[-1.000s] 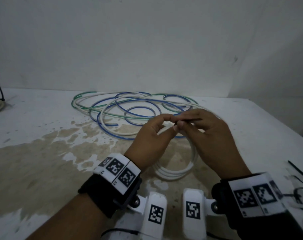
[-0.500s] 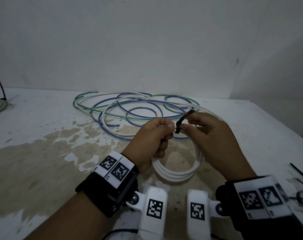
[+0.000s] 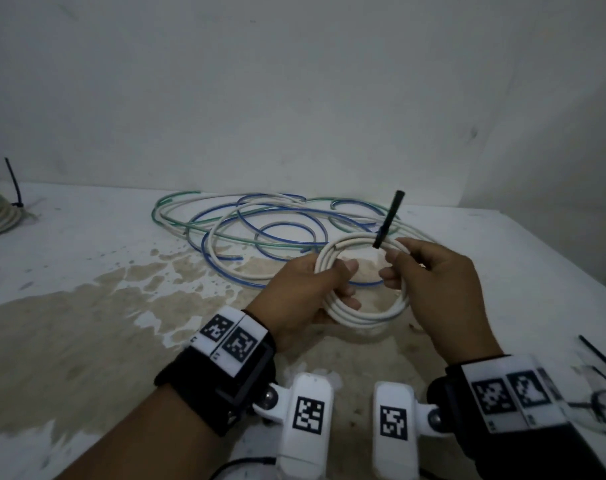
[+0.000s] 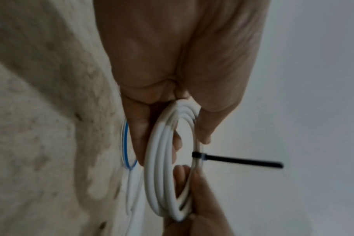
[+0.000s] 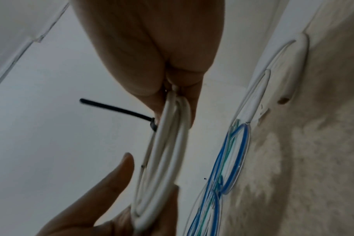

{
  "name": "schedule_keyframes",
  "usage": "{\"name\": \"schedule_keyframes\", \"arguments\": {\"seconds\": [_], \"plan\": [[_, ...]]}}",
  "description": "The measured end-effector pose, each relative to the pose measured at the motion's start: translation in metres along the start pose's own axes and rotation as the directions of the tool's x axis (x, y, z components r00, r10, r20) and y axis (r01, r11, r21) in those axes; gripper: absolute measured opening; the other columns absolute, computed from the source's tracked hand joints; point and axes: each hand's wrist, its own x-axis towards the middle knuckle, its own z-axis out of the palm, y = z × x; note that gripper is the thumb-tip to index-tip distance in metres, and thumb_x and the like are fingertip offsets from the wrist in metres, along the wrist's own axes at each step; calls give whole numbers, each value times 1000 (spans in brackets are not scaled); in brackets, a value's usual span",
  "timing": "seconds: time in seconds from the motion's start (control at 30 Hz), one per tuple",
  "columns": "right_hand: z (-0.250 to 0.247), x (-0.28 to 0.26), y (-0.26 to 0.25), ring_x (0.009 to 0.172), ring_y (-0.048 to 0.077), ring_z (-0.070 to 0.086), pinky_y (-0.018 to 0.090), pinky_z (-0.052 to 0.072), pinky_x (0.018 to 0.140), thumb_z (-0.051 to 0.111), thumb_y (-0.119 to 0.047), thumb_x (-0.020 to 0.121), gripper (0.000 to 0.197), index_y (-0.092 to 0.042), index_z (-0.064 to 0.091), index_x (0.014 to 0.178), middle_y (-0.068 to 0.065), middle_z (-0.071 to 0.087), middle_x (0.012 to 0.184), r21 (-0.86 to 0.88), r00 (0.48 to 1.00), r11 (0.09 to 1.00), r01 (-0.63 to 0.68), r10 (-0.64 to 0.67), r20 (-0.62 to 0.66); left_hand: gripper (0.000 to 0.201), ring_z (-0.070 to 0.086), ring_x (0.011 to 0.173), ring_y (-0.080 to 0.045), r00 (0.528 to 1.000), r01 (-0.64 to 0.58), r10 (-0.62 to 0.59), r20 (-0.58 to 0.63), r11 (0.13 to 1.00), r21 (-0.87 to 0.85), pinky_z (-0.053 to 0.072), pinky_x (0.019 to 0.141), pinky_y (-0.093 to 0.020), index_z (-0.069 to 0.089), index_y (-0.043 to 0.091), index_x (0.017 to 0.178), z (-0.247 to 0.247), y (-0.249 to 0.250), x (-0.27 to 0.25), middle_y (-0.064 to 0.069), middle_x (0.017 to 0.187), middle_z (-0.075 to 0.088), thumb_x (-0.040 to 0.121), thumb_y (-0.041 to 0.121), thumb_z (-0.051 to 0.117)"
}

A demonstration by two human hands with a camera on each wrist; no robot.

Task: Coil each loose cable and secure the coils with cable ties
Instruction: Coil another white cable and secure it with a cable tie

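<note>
Holding the white cable coil (image 3: pixel 360 308) clear of the table (image 3: pixel 69 244), both hands are sharing its weight at opposite sides. The left hand (image 3: pixel 308 296) is gripping the coil's left arc, with the thumb lying across the top of the strands and the fingers curling underneath. The right hand (image 3: pixel 436 289) is pinching the right arc between thumb and curled fingers. A black cable tie (image 3: pixel 386 223) is encircling the strands at the far edge of the coil, just beside the right thumb, and its free tail is projecting upward and away from the person. In the left wrist view the tie (image 4: pixel 232 159) is sitting tight around the bundle, with its tail pointing away from the coil (image 4: pixel 164 175) toward the wall. In the right wrist view the tie's head (image 5: pixel 153 125) is sitting against the outer strand, directly below the gripping thumb. Behind the coil, loose cables (image 3: pixel 246 226) in blue, green and white are lying in overlapping loops on the table, apart from the coil. Another bundled coil (image 3: pixel 0 216) carrying a black tie is resting at the far left edge of the table. Spare black cable ties (image 3: pixel 599 358) are lying near the right wrist.
</note>
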Motion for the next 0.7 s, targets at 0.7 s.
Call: {"name": "schedule_keyframes", "arguments": {"seconds": [0.7], "plan": [[93,-17,-60,70,22,66,31,52,56,62,-15,89,12,-12,68,79,12,71,81,146,841,902,-406,306,446,30,60,64,-21,964,-3,-63,-257,968,-250,57,63,-33,59,2,100,-109,51,-69,-9,76,60,99,30,49]]}}
